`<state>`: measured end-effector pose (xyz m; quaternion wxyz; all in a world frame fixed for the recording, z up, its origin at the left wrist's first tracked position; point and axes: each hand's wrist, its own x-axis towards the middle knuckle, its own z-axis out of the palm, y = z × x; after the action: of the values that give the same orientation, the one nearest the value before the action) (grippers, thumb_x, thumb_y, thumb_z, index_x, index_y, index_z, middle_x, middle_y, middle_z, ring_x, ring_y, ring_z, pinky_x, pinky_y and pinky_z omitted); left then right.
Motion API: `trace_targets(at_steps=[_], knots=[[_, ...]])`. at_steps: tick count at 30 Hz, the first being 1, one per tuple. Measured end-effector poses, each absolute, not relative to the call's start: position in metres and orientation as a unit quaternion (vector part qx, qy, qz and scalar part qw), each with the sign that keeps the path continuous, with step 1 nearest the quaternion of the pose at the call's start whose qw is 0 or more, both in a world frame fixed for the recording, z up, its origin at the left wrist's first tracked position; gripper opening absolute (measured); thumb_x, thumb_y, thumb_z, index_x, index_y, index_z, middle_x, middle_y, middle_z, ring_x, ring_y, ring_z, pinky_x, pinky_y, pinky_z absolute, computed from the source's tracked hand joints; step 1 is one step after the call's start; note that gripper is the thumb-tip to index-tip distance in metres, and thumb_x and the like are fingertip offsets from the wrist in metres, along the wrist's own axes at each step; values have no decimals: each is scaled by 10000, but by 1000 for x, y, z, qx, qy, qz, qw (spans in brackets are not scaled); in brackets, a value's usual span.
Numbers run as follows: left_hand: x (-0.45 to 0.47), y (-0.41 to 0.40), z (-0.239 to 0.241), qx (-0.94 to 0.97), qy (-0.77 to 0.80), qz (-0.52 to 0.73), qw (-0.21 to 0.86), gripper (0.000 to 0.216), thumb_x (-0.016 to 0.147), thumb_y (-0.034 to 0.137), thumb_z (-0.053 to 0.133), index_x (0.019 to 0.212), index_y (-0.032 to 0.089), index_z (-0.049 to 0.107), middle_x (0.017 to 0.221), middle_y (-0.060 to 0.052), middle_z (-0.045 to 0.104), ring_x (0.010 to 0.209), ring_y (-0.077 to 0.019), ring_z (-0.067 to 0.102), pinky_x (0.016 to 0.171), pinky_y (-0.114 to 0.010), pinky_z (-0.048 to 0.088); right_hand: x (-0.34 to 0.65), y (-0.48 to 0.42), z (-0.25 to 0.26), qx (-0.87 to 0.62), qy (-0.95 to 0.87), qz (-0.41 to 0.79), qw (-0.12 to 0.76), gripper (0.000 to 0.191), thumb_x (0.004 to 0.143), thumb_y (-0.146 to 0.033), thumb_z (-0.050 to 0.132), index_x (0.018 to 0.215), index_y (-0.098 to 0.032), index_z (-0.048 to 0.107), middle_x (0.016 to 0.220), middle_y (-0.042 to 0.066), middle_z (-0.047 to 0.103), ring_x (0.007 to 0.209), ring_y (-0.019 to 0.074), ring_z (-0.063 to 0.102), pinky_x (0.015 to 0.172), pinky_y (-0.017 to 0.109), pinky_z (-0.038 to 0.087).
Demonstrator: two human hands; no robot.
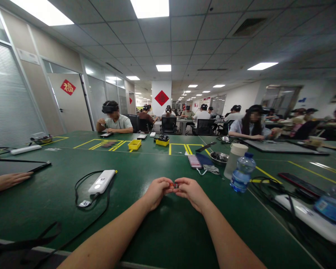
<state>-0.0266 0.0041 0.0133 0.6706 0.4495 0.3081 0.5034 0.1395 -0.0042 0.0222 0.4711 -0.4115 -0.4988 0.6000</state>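
My left hand (pixel 158 190) and my right hand (pixel 189 191) meet just above the green table (pixel 168 228), fingertips almost touching. Pinched in the left fingers is a small orange-red piece (pixel 171 185). Between the right thumb and fingertips sits a small dark piece (pixel 176 185) with a light spot. Both pieces are too small to name, and the fingers cover most of them. Whether the two are joined or only side by side, I cannot tell.
Left of my hands lies a white power bank (pixel 102 182) with a black cable. To the right stand a water bottle (pixel 243 173), a pale tumbler (pixel 235 160) and a metal bowl (pixel 219 157). Yellow trays (pixel 134 145) are farther back. A co-worker's hand (pixel 12 182) rests at the left edge.
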Motion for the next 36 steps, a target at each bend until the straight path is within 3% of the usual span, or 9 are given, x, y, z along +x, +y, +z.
trace_targets(at_steps=[6, 10, 14, 22, 36], knots=[[-25, 2, 12, 507, 319, 505, 621, 168, 647, 127, 631, 812, 114, 602, 770, -69, 648, 666, -130, 615, 698, -264, 478, 138, -6, 23, -407, -526, 587, 462, 270, 664, -156, 617, 931, -154, 582, 877, 71, 660, 763, 161, 666, 719, 291, 531], [-24, 3, 7, 550, 350, 486, 583, 283, 605, 60, 618, 881, 114, 587, 768, -57, 640, 614, -113, 594, 597, -224, 453, 137, -6, 19, -425, -559, 559, 441, 341, 624, -140, 624, 961, -159, 573, 836, 44, 645, 675, 143, 649, 633, 270, 523], [-23, 3, 8, 579, 352, 494, 545, 368, 614, 50, 611, 971, 127, 561, 836, -53, 627, 638, -103, 588, 606, -215, 449, 136, -5, 18, -411, -594, 516, 460, 400, 614, -143, 619, 1009, -163, 559, 823, 17, 616, 633, 124, 620, 614, 262, 498], [-24, -2, 22, 598, 299, 531, 521, 307, 666, 85, 611, 963, 129, 547, 871, -66, 624, 791, -135, 599, 755, -258, 459, 133, -9, 32, -347, -617, 493, 506, 409, 613, -99, 580, 1015, -169, 563, 841, 8, 580, 723, 114, 590, 691, 239, 460], [-24, 2, 16, 612, 306, 522, 510, 242, 688, 122, 600, 927, 135, 570, 860, -58, 630, 771, -136, 591, 715, -243, 455, 133, -4, 25, -340, -615, 495, 512, 371, 630, -96, 559, 991, -176, 581, 800, -9, 559, 688, 109, 584, 658, 244, 483]])
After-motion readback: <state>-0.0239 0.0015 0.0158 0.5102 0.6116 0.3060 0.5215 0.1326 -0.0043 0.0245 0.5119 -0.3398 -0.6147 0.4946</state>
